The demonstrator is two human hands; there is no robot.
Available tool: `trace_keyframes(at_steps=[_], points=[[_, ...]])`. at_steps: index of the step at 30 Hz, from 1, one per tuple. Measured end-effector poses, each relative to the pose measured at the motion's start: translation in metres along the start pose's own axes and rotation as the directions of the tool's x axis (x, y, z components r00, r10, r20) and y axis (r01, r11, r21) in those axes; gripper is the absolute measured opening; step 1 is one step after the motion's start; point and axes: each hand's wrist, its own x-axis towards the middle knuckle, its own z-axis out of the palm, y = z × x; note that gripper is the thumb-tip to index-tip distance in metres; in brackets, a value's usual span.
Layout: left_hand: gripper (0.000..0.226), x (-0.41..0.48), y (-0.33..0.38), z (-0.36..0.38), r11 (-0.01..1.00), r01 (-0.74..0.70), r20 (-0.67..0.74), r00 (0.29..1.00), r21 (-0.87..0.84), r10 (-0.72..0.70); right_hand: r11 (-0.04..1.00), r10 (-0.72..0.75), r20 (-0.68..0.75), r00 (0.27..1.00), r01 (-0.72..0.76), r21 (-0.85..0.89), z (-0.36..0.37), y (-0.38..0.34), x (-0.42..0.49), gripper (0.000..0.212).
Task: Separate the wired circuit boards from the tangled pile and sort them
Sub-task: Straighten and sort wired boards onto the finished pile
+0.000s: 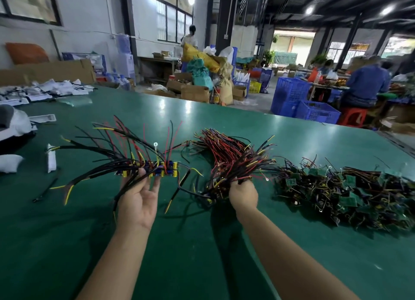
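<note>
Green matting covers the long workbench (224, 124) under your arms, and blue plastic crates (314, 111) stand on the floor beyond its far edge. Your left hand (138, 198) is turned palm up and holds at its fingertips a row of stacked circuit boards with yellow and blue components (155, 168), whose black, red and yellow leads fan upward and out to that hand's left. Your right hand (243, 195), well apart from the left one, is curled knuckles-up round the base of a thick bundle of red, black and yellow wires (231, 156) that sprays up and leftward from the fist. Just to the right of your right hand, the tangled pile of green circuit boards and dark wires (350, 194) lies on the matting. A small white foam block (51, 158) sits well to the left of your left hand.
</note>
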Motion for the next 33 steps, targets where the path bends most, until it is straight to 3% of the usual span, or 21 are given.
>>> trace_keyframes(at_steps=[2,4,7,10,12,15,18,22,28,30,33], points=[[0.031,0.002,0.002,-0.002,1.0,-0.002,-0.014,1.0,-0.015,0.001,1.0,-0.002,0.133,0.991,0.002,0.002,-0.004,-0.002,-0.002,0.032],[0.027,0.004,0.003,-0.003,1.0,0.014,-0.029,0.999,-0.006,-0.014,0.967,0.049,0.287,0.957,-0.117,0.225,-0.01,-0.001,-0.003,0.017],[0.024,0.002,-0.001,-0.001,0.998,0.059,-0.046,0.997,-0.004,-0.059,0.812,0.075,0.448,0.891,-0.316,0.491,-0.026,0.002,-0.008,0.021],[0.013,-0.004,-0.008,0.003,0.994,0.105,-0.009,0.994,0.034,-0.105,0.746,0.068,0.441,0.895,-0.34,0.573,-0.042,0.012,-0.019,0.022],[0.01,-0.012,-0.014,0.007,0.984,0.146,0.04,0.988,0.099,-0.15,0.721,0.056,0.348,0.936,-0.279,0.634,-0.052,0.02,-0.03,0.013],[0.011,-0.022,-0.026,0.01,0.96,0.202,0.058,0.975,0.196,-0.217,0.727,-0.071,0.233,0.97,-0.11,0.677,-0.066,0.028,-0.047,0.012],[0.009,-0.034,-0.041,0.013,0.924,0.262,0.039,0.958,0.278,-0.284,0.713,-0.236,0.229,0.944,0.008,0.701,-0.081,0.028,-0.064,0.021],[0.01,-0.049,-0.055,0.019,0.883,0.334,0.062,0.926,0.329,-0.374,0.68,-0.284,0.434,0.855,-0.139,0.72,-0.09,0.03,-0.078,0.052],[0.015,-0.061,-0.067,0.016,0.851,0.326,0.129,0.904,0.412,-0.408,0.678,-0.203,0.599,0.775,-0.331,0.656,-0.092,0.034,-0.084,0.041],[0.019,-0.061,-0.067,0.015,0.832,0.311,0.134,0.902,0.459,-0.41,0.774,-0.288,0.595,0.75,-0.183,0.606,-0.092,0.04,-0.085,0.037],[0.025,-0.061,-0.067,0.015,0.823,0.293,0.151,0.9,0.486,-0.409,0.797,-0.38,0.579,0.721,-0.063,0.601,-0.089,0.044,-0.088,0.025]])
